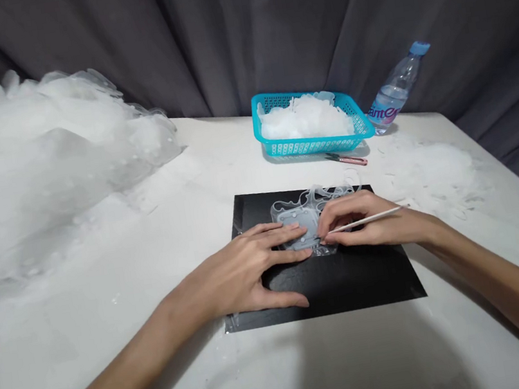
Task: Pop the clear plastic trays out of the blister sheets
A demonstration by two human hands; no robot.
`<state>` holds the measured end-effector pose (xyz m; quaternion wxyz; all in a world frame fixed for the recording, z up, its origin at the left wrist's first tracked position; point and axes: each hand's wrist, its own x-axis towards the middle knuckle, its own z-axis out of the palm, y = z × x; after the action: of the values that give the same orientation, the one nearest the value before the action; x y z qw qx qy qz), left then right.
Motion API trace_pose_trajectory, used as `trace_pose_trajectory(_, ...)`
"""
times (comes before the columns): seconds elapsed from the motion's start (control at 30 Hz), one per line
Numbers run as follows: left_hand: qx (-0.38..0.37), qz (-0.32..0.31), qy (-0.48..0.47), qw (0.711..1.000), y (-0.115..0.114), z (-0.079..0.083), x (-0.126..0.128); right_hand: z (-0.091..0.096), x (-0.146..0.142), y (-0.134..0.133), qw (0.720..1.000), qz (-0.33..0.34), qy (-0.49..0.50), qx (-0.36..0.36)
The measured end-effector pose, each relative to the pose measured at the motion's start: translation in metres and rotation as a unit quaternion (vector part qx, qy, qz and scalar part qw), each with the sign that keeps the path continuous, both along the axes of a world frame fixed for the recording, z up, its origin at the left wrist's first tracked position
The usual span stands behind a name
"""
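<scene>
A translucent, rounded-square silicone-like piece (302,216) with small round bumps lies on a black mat (345,282). Stringy clear trimmings (322,195) curl around its far edge. My left hand (253,262) is open, its fingers stretched flat over the near left part of the piece and its thumb resting on the mat. In my right hand (357,215), a thin white stick-like tool (373,218) is pinched like a pen. Its working end meets the right side of the piece, where my fingers hide the tip.
Behind the mat, a turquoise basket (315,146) holds a heap of translucent pieces. A pink-handled cutter (349,159) lies before it, and a water bottle (394,96) stands to its right. Loose scraps (442,177) cover the right side; a large translucent pile (50,161) fills the left.
</scene>
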<state>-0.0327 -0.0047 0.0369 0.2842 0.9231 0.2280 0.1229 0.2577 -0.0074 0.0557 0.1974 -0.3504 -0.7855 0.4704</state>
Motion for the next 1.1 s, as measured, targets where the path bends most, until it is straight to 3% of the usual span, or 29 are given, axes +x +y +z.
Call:
trace_pose_trajectory(0.23, -0.024, -0.010, 0.044, 0.999, 0.003, -0.002, -0.001, 0.000, -0.001, -0.004, 1.000, 0.022, 0.011, 0.012)
trace_pose_trajectory(0.43, -0.028, -0.015, 0.016, 0.999, 0.006, -0.004, -0.001, -0.002, -0.003, -0.006, 0.999, 0.020, -0.010, 0.024)
trace_pose_trajectory(0.87, -0.042, -0.020, 0.095, 0.994, 0.005, 0.009, 0.004, -0.012, -0.005, -0.008, 0.995, 0.038, -0.017, 0.090)
trace_pose_trajectory(1.1, -0.044, -0.030, 0.089, 0.995, 0.007, 0.004, 0.001, -0.013, -0.006, -0.009, 0.994, 0.038, -0.015, 0.098)
